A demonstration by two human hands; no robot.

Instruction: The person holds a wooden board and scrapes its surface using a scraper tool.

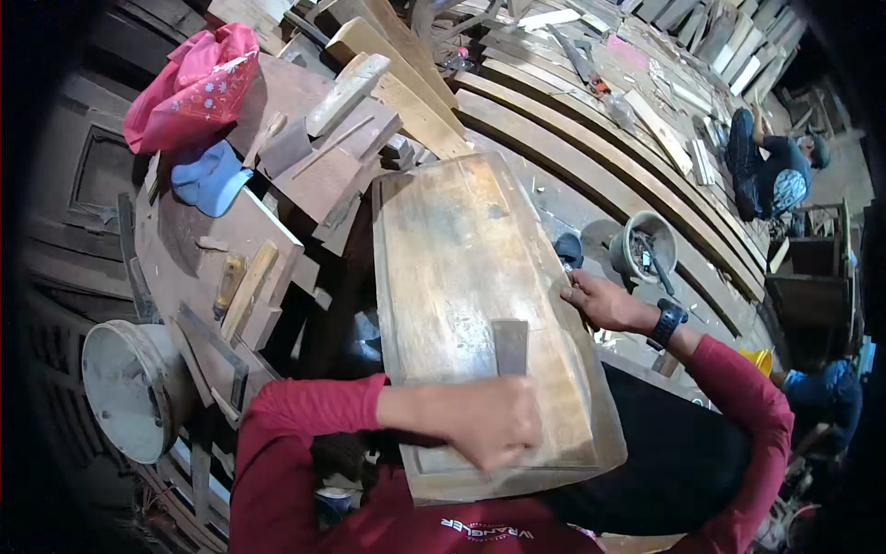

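Just in front of the maroon shirt: a bordered wooden panel is lying face up, its long sides running away from the person.
Left hand: is clasping a flat, scraper-like blade in a blurred fist over the panel's near half.
Right hand: is gripping the panel's right edge, well apart from the left, a dark wristwatch sitting behind it.
Blade work: the person seems to be rubbing or scraping the face while steadying the edge; the next stroke would be calling for a firm brace and even pressure.
Left bench: a blue cap and an amber-handled tool are resting there.
Right side: a debris-filled bucket is standing near long planks; beyond, another person is crouching.
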